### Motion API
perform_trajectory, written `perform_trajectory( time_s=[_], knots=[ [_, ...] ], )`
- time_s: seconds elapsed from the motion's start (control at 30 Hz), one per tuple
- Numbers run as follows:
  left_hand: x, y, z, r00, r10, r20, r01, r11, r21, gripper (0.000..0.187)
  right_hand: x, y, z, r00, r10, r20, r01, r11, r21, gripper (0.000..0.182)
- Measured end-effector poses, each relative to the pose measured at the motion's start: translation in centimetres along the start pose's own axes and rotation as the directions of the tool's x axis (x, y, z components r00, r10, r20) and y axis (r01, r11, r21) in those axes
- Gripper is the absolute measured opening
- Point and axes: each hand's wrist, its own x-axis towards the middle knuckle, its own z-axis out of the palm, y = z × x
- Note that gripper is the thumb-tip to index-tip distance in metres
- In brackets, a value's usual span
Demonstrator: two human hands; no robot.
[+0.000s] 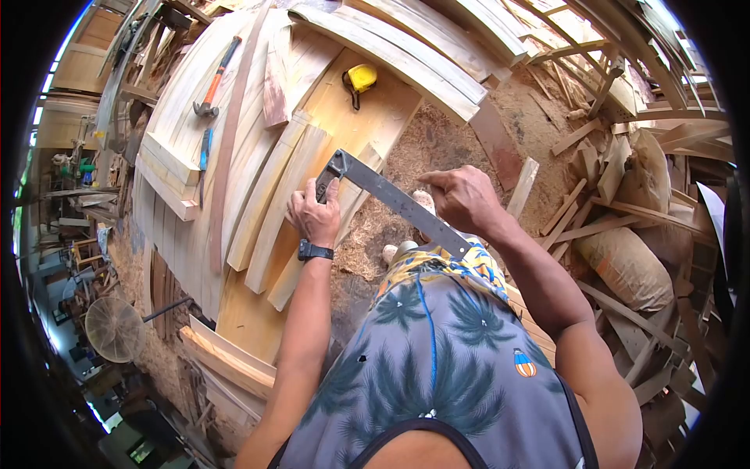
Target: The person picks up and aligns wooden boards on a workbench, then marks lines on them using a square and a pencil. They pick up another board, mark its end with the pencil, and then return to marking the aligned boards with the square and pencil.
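My left hand is closed round the dark stock of a metal try square, at the edge of several pale wooden strips. The square's blade runs right and down toward my waist. My right hand is raised to the right of the blade, apart from it, with the index finger stretched out to the left and the other fingers curled; nothing shows in it. A yellow tape measure lies on a wide board above the strips.
An orange-handled hammer and a blue-handled tool lie on boards at the left. Long curved planks stretch across the top. Scrap wood and a filled sack are at the right. A round fan stands at lower left.
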Motion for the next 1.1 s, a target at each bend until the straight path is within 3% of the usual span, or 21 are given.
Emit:
perform_trajectory(
  time_s=[0.27, 0.43, 0.47, 0.57, 0.83, 0.9, 0.93, 1.0, 1.03, 1.1],
  knots=[
    [0.2, 0.1, -0.2, 1.000, 0.010, 0.012, -0.010, 1.000, 0.006, 0.062, 1.5, 0.0, 1.3, 0.997, -0.037, 0.068, 0.040, 0.998, -0.042, 0.028],
    [0.2, 0.0, -0.2, 0.999, 0.037, 0.007, -0.037, 0.999, -0.013, 0.063, 5.0, -0.1, 4.2, 0.994, -0.057, 0.096, 0.054, 0.998, 0.037, 0.031],
    [0.0, 0.1, -0.2, 0.999, 0.034, 0.006, -0.034, 0.999, -0.010, 0.063, 5.9, 0.1, 5.2, 0.992, -0.066, 0.103, 0.056, 0.994, 0.096, 0.044],
    [0.4, 0.0, -0.1, 0.999, 0.034, -0.010, -0.034, 0.999, -0.025, 0.064, 8.7, -0.1, 7.1, 0.993, -0.081, 0.089, 0.072, 0.992, 0.100, 0.046],
    [0.4, 0.3, -0.6, 0.998, 0.056, -0.017, -0.057, 0.998, -0.039, 0.063, 9.9, -1.0, 7.6, 0.974, -0.190, 0.121, 0.188, 0.982, 0.030, 0.037],
    [0.4, 0.1, -0.5, 0.998, 0.056, -0.018, -0.056, 0.997, -0.053, 0.062, 8.5, -0.4, 6.0, 0.942, -0.159, 0.297, 0.190, 0.979, -0.079, 0.032],
    [0.4, 0.0, -0.3, 0.998, 0.061, -0.025, -0.062, 0.997, -0.045, 0.062, 7.8, -0.2, 5.0, 0.941, -0.163, 0.297, 0.196, 0.977, -0.083, 0.032],
    [0.4, -0.1, -0.2, 0.997, 0.071, -0.033, -0.073, 0.996, -0.044, 0.061, 5.9, 0.4, 3.3, 0.844, -0.045, 0.534, 0.210, 0.945, -0.252, 0.034],
    [0.4, 0.0, -0.1, 0.997, 0.074, -0.037, -0.075, 0.997, -0.036, 0.061, 5.1, 1.2, 3.1, 0.844, -0.045, 0.534, 0.216, 0.940, -0.262, 0.034],
    [0.1, 0.0, -0.4, 0.997, 0.056, -0.045, -0.057, 0.998, -0.020, 0.060, 3.2, 3.0, 4.7, 0.960, 0.021, 0.279, -0.013, 0.999, -0.034, 0.040]
  ],
)
